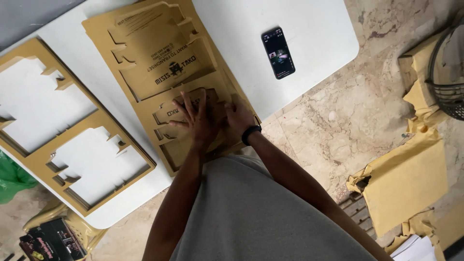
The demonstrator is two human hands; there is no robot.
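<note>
Cardboard sheets [159, 58], brown and die-cut with stepped box outlines, lie in a stack on the white tabletop [314, 29], reaching from its far side to the near edge. The upper cut-out panel is dark-printed; the lower one sits under both hands. The left hand [195, 121] lies flat on that lower panel, fingers spread, palm pressing down; its grip is open and clamped on nothing. The right hand [240, 117], with a black band at the wrist, rests just beside it on the same panel near the stack's right edge; its fingers look flat too, though their tips are partly hidden, so I cannot tell whether they curl over the edge.

To the left, a stack of emptied cardboard frames [72, 130] shows the white tabletop through its punched-out openings. A black phone [278, 52] with a lit screen lies on the tabletop, well apart from the sheets. On the marble floor, crumpled yellow-brown paper wrapping [406, 179] lies to the right, and a green plastic bag [12, 176] sits at the left edge.
</note>
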